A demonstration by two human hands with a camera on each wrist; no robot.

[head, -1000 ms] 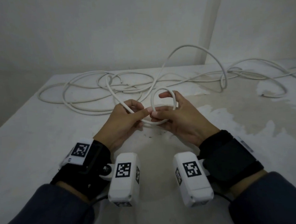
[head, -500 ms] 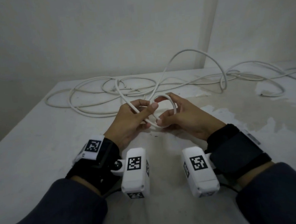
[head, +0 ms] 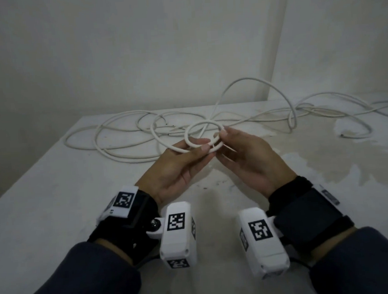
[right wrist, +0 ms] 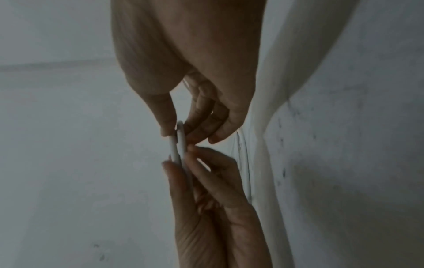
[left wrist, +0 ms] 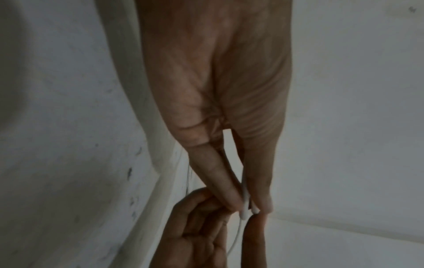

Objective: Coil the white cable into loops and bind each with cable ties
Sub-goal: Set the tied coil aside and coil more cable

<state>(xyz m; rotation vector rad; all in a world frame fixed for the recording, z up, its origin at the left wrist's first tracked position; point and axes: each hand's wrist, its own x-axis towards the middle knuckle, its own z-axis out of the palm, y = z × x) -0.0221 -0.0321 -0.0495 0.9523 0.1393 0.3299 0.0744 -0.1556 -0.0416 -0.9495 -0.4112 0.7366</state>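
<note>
Table (head: 53, 191), pale and stained, is filling the lower part of the head view and meeting a plain wall (head: 135, 47) at the back. White cable (head: 124, 155) is sprawling across the far half of the table in loose, tangled curves, with one tall arc standing up toward the right. Dark sleeves (head: 83, 281) are reaching in from the near edge, and white wrist cameras (head: 177, 237) with black-and-white markers are sitting at both wrists. Left hand (head: 178, 166) is pinching the near side of a small loop (head: 204, 123) of the cable between thumb and straightened fingers, holding it lifted above the table. Right hand (head: 246, 159) is pinching the same loop on its right side, its fingertips touching those of the left. In the right wrist view two strands of the cable (right wrist: 177, 145) are lying side by side, pressed between the fingertips (right wrist: 166, 130) of both hands.
</note>
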